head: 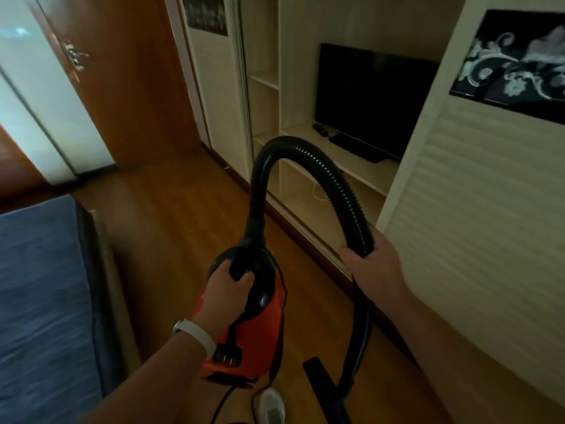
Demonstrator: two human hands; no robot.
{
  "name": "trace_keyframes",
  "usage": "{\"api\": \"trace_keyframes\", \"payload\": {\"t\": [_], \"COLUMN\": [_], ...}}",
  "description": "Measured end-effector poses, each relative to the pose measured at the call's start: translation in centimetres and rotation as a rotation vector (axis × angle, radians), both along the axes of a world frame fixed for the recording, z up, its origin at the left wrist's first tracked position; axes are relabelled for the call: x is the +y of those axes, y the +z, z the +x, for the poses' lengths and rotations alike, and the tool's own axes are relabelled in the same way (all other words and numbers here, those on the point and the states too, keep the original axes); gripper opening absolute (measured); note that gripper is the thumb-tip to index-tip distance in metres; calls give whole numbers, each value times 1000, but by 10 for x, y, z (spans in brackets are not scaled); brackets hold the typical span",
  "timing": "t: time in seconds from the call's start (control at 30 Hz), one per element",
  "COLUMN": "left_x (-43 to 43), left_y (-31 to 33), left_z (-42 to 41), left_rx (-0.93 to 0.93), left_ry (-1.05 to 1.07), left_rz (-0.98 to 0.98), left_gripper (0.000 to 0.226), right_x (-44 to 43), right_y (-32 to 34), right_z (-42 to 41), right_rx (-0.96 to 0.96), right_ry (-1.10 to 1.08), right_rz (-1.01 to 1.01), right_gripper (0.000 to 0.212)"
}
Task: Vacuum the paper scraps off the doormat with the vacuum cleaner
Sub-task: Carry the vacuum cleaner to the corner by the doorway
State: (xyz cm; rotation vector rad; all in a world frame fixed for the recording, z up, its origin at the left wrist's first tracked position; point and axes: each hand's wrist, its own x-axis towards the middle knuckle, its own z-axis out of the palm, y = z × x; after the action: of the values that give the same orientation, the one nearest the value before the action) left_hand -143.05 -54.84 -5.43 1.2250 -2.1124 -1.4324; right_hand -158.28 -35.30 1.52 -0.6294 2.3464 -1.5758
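Gripping vacuum (256, 316) handle with left hand (227, 284), right hand (371, 264) holding hose (305, 154) to carry it; no doormat visible.

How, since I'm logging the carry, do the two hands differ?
The left hand grips the handle of the red vacuum; the right hand holds the black hose. The left wrist wears a white band; the right wrist is bare. Both hands curl round parts of one machine.
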Motion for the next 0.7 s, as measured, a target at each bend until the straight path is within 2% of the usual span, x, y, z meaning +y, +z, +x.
{"api": "trace_keyframes", "payload": {"t": [0.43,0.7], "left_x": [-188,-285], "left_y": [26,16], "left_z": [-137,-199], "left_rx": [47,45], "left_ry": [-9,117], "left_rz": [-13,3], "left_gripper": [17,10], "right_x": [-193,-324], "right_y": [27,15], "right_z": [-142,-232], "right_rx": [36,52], "right_ry": [-40,93], "right_rz": [29,-71], "right_gripper": [19,17]}}
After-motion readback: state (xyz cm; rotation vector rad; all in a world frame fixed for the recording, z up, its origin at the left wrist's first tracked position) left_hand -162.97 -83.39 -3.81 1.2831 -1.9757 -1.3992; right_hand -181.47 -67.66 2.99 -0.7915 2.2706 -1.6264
